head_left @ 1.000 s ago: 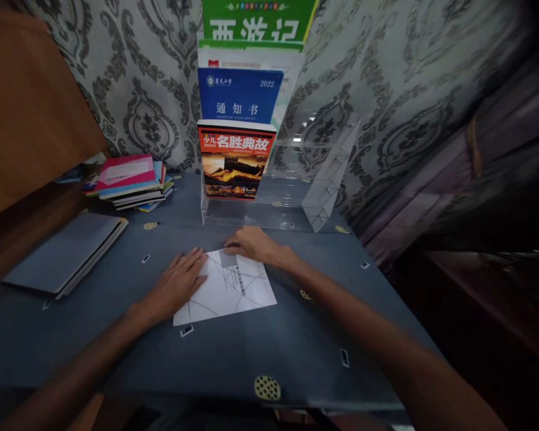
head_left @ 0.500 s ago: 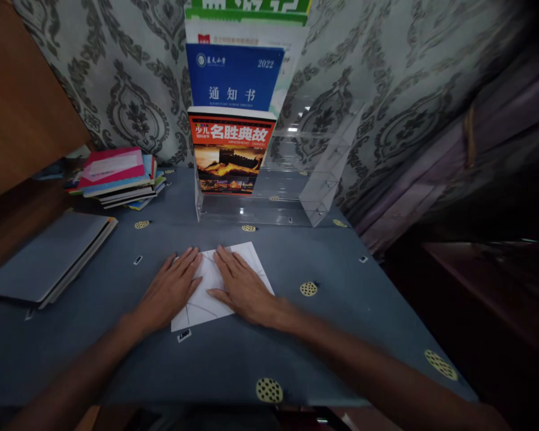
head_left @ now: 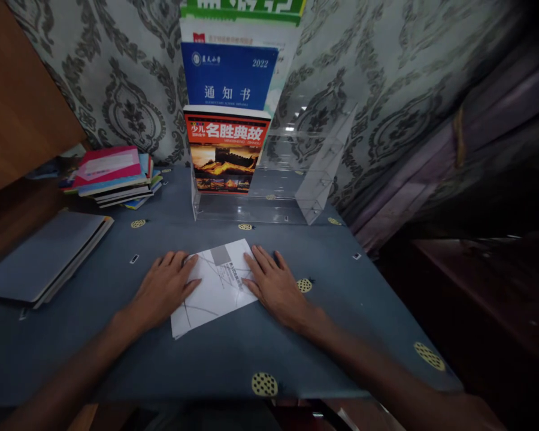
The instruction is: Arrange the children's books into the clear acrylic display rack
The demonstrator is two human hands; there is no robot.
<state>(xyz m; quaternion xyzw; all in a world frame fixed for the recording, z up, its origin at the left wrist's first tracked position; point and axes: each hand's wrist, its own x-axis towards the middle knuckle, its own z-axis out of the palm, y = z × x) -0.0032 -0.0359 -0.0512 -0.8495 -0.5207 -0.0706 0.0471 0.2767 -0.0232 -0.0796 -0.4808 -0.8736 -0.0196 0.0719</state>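
A thin white booklet (head_left: 209, 287) with a grey square, dark printed characters and thin curved lines on its cover lies aslant on the table. My left hand (head_left: 164, 290) rests over its left edge, palm down, with the thumb apart from slightly bent fingers. At the opposite edge, my right hand (head_left: 278, 287) lies with outstretched fingers, the fingertips and thumb touching the cover. The booklet's lower left corner shows more than one layer. Both palms face down, so their undersides are hidden.
A clear acrylic rack (head_left: 314, 185) stands at the back, holding a red-titled book (head_left: 224, 152), a blue booklet (head_left: 229, 75) and green-topped books. Stacked books (head_left: 112, 176) and a grey folder (head_left: 45, 257) sit left on the blue tablecloth (head_left: 341, 335). Patterned curtain (head_left: 135, 114) hangs behind.
My right hand has slid rightward from the middle of the booklet to its right edge, uncovering the grey square and print. My left hand has shifted slightly left, its fingers more bent.
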